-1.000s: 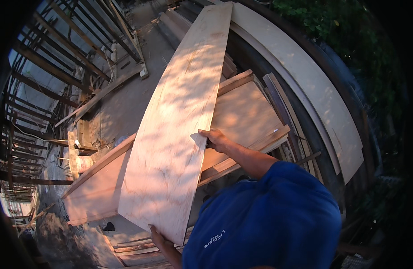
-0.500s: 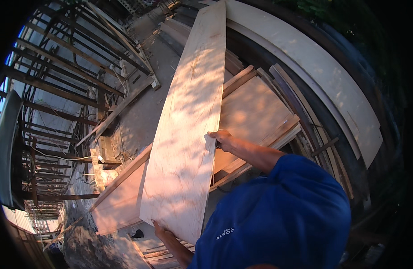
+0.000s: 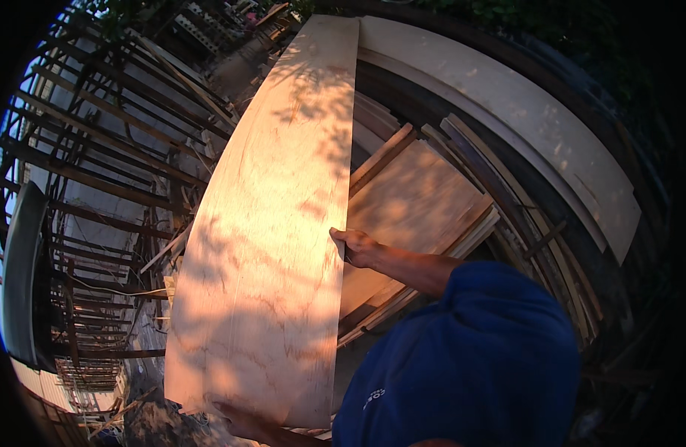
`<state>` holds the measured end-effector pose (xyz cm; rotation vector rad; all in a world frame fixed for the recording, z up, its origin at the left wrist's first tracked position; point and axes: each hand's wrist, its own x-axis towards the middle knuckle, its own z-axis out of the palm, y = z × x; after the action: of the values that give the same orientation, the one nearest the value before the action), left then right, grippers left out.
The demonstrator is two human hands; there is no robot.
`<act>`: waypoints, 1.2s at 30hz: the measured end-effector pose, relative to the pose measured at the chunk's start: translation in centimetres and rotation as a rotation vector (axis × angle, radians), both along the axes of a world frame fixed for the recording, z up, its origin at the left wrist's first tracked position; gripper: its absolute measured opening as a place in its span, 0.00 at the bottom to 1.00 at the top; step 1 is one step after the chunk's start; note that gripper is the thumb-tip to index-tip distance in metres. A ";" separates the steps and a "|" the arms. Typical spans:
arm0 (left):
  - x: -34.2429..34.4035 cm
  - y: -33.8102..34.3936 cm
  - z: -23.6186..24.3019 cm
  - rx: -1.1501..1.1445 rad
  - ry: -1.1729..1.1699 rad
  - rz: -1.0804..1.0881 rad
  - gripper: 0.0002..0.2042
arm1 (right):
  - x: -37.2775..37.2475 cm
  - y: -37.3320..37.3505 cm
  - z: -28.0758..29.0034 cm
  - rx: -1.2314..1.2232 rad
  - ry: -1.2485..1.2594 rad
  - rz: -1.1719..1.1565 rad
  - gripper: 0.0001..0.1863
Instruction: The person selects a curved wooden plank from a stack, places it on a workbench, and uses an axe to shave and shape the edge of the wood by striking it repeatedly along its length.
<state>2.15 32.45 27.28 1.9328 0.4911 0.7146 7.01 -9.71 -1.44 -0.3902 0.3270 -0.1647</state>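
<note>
A long pale plywood board (image 3: pixel 276 223) stretches from in front of my body toward the far side, its face dappled with sun and shade. My right hand (image 3: pixel 360 249) grips its right edge about midway, thumb on top and the other fingers partly hidden. Down at the near end, my left hand (image 3: pixel 238 423) holds the bottom edge; that hand is shaded and its fingers are mostly hidden by the board. To the right, underneath, lies a wood-framed plywood panel (image 3: pixel 410 205).
Long pale sheets (image 3: pixel 536 123) lie stacked along the right. Narrow timber strips (image 3: pixel 499 171) lie between them and the framed panel. Dark metal bars (image 3: pixel 104 171) form a rack on the left, with a dark curved panel (image 3: pixel 24 276) beside it.
The board has swung left and its face has turned more toward me, looking wider. My left hand has moved left and down with the near end; my right hand keeps its edge hold.
</note>
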 end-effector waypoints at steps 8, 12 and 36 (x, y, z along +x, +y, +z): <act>2.5 5.0 1.1 0.690 -0.398 0.223 0.28 | 0.0 -2.3 8.0 -0.500 0.290 -0.007 0.51; 3.9 5.2 0.7 0.671 -0.436 0.328 0.26 | -1.2 -10.4 15.9 -0.275 0.128 -0.296 0.58; -4.6 -6.5 -7.8 -0.535 -0.468 -0.921 0.35 | 0.6 -0.1 24.0 0.079 0.199 -0.451 0.14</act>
<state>-2.47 25.91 19.46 1.2178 -0.4558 0.3402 7.64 -9.84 22.54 -0.2496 0.6141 -0.5545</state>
